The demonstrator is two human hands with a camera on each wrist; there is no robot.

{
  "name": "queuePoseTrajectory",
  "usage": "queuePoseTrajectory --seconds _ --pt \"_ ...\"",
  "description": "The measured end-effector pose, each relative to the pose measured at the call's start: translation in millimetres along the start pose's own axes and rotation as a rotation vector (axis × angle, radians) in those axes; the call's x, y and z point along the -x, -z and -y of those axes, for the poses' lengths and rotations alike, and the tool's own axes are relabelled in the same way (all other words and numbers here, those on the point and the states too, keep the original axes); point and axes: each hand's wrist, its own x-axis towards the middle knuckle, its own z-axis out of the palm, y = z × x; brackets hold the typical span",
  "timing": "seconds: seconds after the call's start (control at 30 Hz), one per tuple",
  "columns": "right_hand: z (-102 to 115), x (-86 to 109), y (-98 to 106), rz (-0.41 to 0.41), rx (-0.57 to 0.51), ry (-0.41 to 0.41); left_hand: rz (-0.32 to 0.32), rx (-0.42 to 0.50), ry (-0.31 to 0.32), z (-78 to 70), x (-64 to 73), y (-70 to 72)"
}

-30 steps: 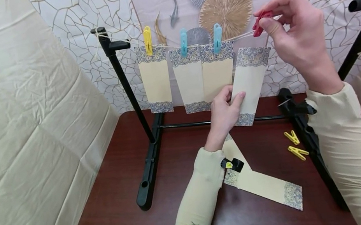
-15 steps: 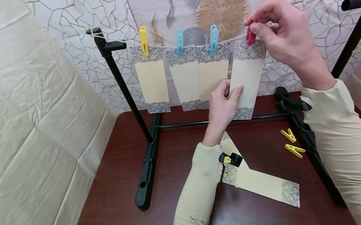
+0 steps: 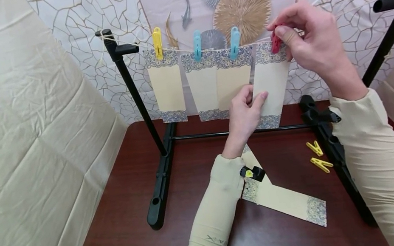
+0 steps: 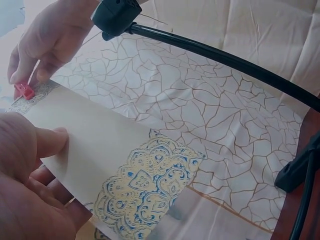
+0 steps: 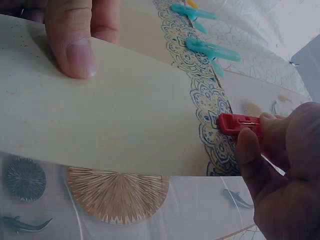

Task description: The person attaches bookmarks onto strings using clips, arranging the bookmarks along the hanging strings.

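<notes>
My left hand (image 3: 243, 113) pinches the left edge of a pale paper strip (image 3: 271, 85), thumb in front and fingers behind. Lace-patterned bands in blue and cream cross both ends of that strip. With thumb and fingers, my right hand (image 3: 318, 45) grips a red clothespin (image 5: 240, 125), whose tip sits over the strip's patterned top edge at the string. To the left, three similar strips hang from the string: one under a yellow clothespin (image 3: 157, 43), the others under a blue clothespin (image 3: 197, 45) and a second blue clothespin (image 3: 235, 43).
A black stand's left post (image 3: 134, 90) and right post (image 3: 385, 41) hold the string. On the brown table (image 3: 122, 238) lie overlapping paper strips (image 3: 290, 200), partly under my left forearm. Two yellow clothespins (image 3: 318, 155) lie beside the stand's right foot (image 3: 334, 148).
The right hand has brought the red clothespin left and down onto the strip's top edge. The left hand has raised the strip slightly to the string.
</notes>
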Motion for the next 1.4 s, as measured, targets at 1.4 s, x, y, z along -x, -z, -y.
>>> queuePoseTrajectory --seconds 1.4 --pt "-18.2 98.4 17.9 0.088 0.242 -0.058 0.265 -0.104 0.141 49.6 35.4 68.2"
